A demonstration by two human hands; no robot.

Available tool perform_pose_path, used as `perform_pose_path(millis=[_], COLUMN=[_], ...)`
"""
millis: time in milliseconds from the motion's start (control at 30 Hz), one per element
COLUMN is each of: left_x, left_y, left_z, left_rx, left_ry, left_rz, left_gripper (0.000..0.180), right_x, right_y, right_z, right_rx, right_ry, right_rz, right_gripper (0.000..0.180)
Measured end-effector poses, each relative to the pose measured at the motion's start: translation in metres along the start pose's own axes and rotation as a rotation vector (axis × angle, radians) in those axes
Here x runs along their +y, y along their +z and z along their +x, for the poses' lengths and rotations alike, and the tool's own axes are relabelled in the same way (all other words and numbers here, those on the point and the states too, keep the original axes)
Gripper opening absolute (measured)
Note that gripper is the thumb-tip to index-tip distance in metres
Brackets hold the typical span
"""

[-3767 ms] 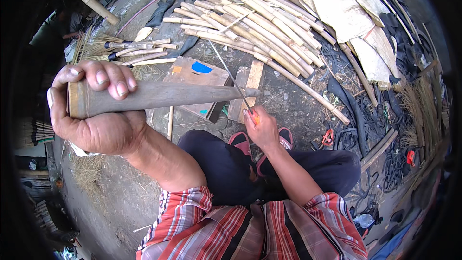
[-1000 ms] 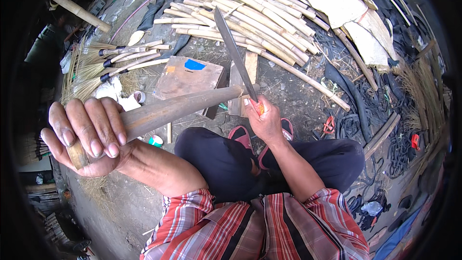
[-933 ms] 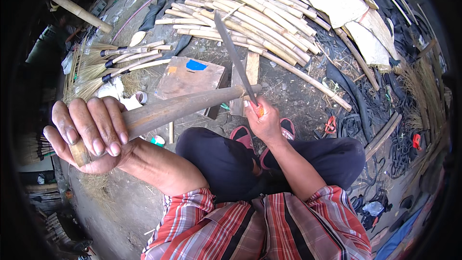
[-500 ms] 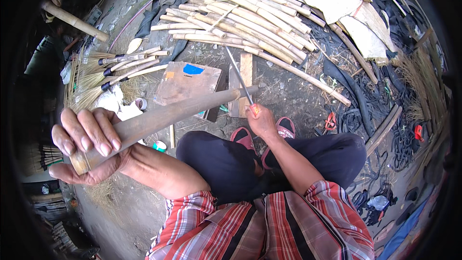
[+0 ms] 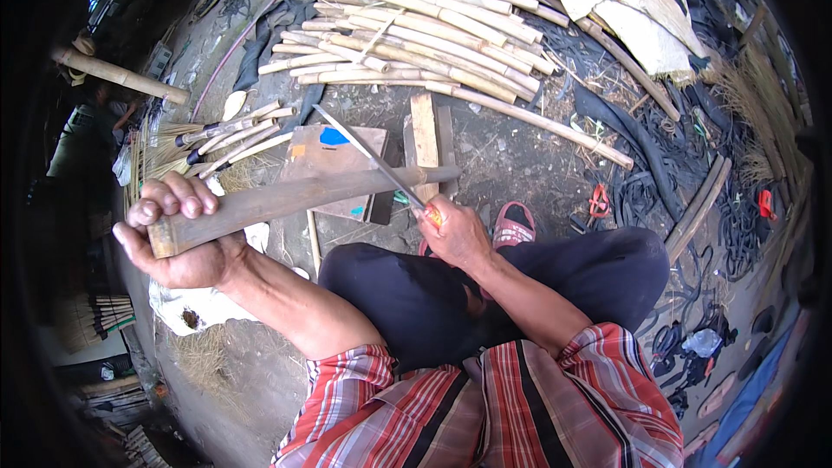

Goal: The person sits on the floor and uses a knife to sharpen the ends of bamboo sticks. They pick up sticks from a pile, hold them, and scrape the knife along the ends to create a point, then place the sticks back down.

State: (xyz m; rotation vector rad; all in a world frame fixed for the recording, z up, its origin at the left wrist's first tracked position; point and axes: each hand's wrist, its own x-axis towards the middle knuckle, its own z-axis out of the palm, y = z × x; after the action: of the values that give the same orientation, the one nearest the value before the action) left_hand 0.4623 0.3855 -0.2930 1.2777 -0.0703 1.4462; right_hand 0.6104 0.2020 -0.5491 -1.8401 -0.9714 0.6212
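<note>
My left hand [image 5: 198, 267] is wrapped round the near end of a thick, greyish-brown bamboo pole [image 5: 295, 197], which slants away to the right. Its far end reaches over a wooden block [image 5: 425, 132] on the ground; whether it touches the block I cannot tell. In my right hand [image 5: 461, 236] is a long-bladed knife [image 5: 364, 151], its orange-red handle mostly covered by my fingers. The blade crosses the pole near its far end, the tip pointing away and to the left. Whether blade and bamboo touch is unclear.
Beyond lies a large pile of cut bamboo poles [image 5: 433, 30], with pale sacking [image 5: 637, 13] at its right. A flat brown board [image 5: 334, 156] is left of the block, near several bamboo-handled brooms [image 5: 230, 139]. Black rubber strips [image 5: 633, 199] litter the right side.
The knife's tip has swung left, so the blade lies further across the pole. My left hand and its end of the pole have shifted slightly right. The view has also shifted a little.
</note>
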Motion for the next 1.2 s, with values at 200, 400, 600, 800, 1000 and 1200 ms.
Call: perform_pose_path(millis=[200,400,600,800,1000,1200], left_x=[0.016,0.064,0.065,0.059,0.05,0.058], left_y=[0.017,0.009,0.001,-0.009,-0.02,0.002], left_z=[0.01,0.001,0.001,-0.002,0.006,0.018], left_rx=[0.045,-0.019,-0.097,-0.22,-0.21,-0.155], left_ry=[-0.038,0.067,0.025,0.043,-0.018,-0.086], left_rz=[-0.05,-0.127,-0.208,-0.325,-0.366,-0.247], left_gripper=[0.044,0.039,0.041,0.038,0.038,0.041], right_x=[0.029,0.007,0.0,0.005,-0.014,-0.011], right_y=[-0.004,0.01,0.01,0.016,0.005,-0.007], right_z=[0.007,0.006,0.011,0.001,0.0,0.012], right_rx=[0.163,0.098,0.196,0.085,0.066,0.134], right_ry=[0.204,-0.02,0.223,-0.009,-0.058,0.243], right_rz=[0.011,0.16,0.045,0.149,0.082,0.02], right_gripper=[0.024,0.029,0.029,0.027,0.026,0.028])
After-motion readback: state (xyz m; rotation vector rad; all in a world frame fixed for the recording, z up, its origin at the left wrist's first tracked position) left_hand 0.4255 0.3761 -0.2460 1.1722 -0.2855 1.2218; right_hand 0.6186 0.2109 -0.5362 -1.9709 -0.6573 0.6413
